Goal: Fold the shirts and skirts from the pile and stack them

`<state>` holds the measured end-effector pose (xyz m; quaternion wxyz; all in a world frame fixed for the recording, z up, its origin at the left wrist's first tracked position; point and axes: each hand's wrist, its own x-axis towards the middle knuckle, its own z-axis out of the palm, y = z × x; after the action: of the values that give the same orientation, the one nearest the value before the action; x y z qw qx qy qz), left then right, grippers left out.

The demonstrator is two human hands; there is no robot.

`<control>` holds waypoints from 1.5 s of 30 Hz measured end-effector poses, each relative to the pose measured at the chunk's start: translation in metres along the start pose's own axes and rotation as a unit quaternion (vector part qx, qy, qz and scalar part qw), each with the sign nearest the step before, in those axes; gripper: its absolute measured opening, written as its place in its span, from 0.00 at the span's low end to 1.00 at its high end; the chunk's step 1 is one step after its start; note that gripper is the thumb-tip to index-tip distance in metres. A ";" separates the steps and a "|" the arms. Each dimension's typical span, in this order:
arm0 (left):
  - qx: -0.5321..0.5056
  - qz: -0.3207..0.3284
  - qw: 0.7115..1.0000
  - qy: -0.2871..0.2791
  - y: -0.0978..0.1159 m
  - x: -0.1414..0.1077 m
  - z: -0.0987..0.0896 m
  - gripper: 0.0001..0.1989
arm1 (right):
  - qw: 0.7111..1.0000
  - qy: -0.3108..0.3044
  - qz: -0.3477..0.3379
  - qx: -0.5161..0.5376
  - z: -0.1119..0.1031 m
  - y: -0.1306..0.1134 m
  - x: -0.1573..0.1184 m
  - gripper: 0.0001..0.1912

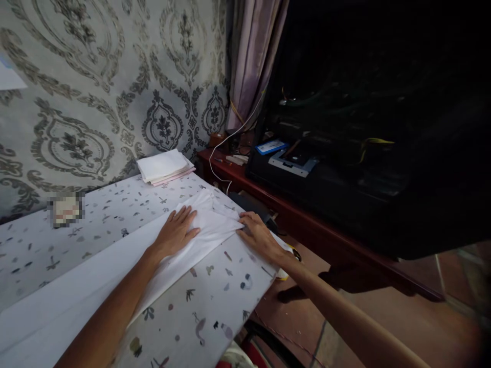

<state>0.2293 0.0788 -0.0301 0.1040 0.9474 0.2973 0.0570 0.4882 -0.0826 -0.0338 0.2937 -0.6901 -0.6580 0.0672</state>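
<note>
A long white cloth (95, 271) lies folded lengthwise across the patterned tabletop (207, 301), running from the lower left to the table's right edge. Its far right end is wrinkled and bunched. Flat on the cloth rests my left hand (176, 230), fingers spread and thumb apart. At the cloth's right corner, my right hand (259, 235) pinches the fabric edge between thumb and fingers. The cloth is drawn into creases toward that pinch.
Folded white and pink cloths (166, 166) are stacked by the wallpapered wall. A small blurred item (67, 209) sits at the left. To the right stand a dark red desk (326, 240) and a large black case (345, 194). A white cable (215, 158) hangs near the table's corner.
</note>
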 end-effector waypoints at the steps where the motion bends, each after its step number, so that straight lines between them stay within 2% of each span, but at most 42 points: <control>1: 0.000 -0.002 1.000 0.002 0.000 0.000 0.000 0.34 | 1.000 0.005 -0.003 0.008 -0.001 -0.001 0.001 0.08; 3: -0.001 -0.005 1.000 0.002 0.000 0.001 0.000 0.34 | 0.999 0.019 -0.015 0.021 -0.003 -0.003 0.005 0.05; 6: -0.004 -0.003 1.000 0.005 0.002 0.000 0.000 0.34 | 0.998 0.035 -0.032 0.031 -0.003 -0.006 0.010 0.07; 11: -0.026 -0.006 0.999 0.017 -0.003 0.001 -0.001 0.30 | 0.999 0.006 -0.017 0.041 -0.003 -0.003 0.015 0.12; 16: -0.056 -0.001 0.996 0.071 -0.017 0.027 -0.012 0.21 | 1.000 0.014 0.010 0.024 0.005 0.000 0.016 0.16; 20: -0.018 -0.010 0.999 0.034 -0.020 0.053 -0.022 0.18 | 0.999 0.019 0.025 -0.021 0.009 -0.003 0.016 0.21; 23: -0.016 -0.016 0.999 0.033 -0.024 0.059 -0.025 0.16 | 0.998 0.020 0.013 -0.052 0.009 -0.005 0.014 0.23; 26: -0.026 -0.040 0.997 0.063 -0.041 0.048 -0.030 0.18 | 0.997 0.028 -0.003 -0.078 0.008 -0.004 0.012 0.23; 30: -0.086 -0.093 0.985 0.113 -0.065 0.015 -0.042 0.19 | 0.994 0.032 -0.009 -0.101 0.006 -0.003 0.009 0.22; 33: -0.129 -0.101 0.977 0.140 -0.055 -0.011 -0.044 0.19 | 0.990 0.079 -0.013 -0.116 0.005 -0.013 0.010 0.22; 36: -0.135 -0.052 0.985 0.091 -0.024 -0.028 -0.033 0.24 | 0.985 0.117 -0.067 -0.112 0.008 -0.029 0.015 0.21; 37: -0.129 -0.036 0.989 0.060 -0.014 -0.033 -0.028 0.27 | 0.985 0.098 -0.098 -0.105 0.011 -0.033 0.016 0.22; 39: -0.106 -0.017 0.994 -0.001 -0.001 -0.040 -0.019 0.33 | 0.983 0.019 -0.155 -0.094 0.017 -0.034 0.016 0.23; 41: -0.084 -0.016 0.996 -0.038 0.002 -0.047 -0.014 0.37 | 0.978 -0.053 -0.175 -0.102 0.023 -0.028 0.011 0.26; 42: -0.079 -0.019 0.996 -0.047 0.001 -0.052 -0.014 0.37 | 0.977 -0.070 -0.169 -0.111 0.025 -0.023 0.009 0.28; 45: -0.085 -0.027 0.995 -0.051 -0.007 -0.071 -0.020 0.37 | 0.978 -0.066 -0.144 -0.137 0.026 -0.012 0.004 0.30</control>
<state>0.1642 0.0470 -0.0154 0.2012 0.9282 0.3115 0.0308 0.4664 -0.0706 -0.0478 0.1592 -0.6158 -0.7713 -0.0216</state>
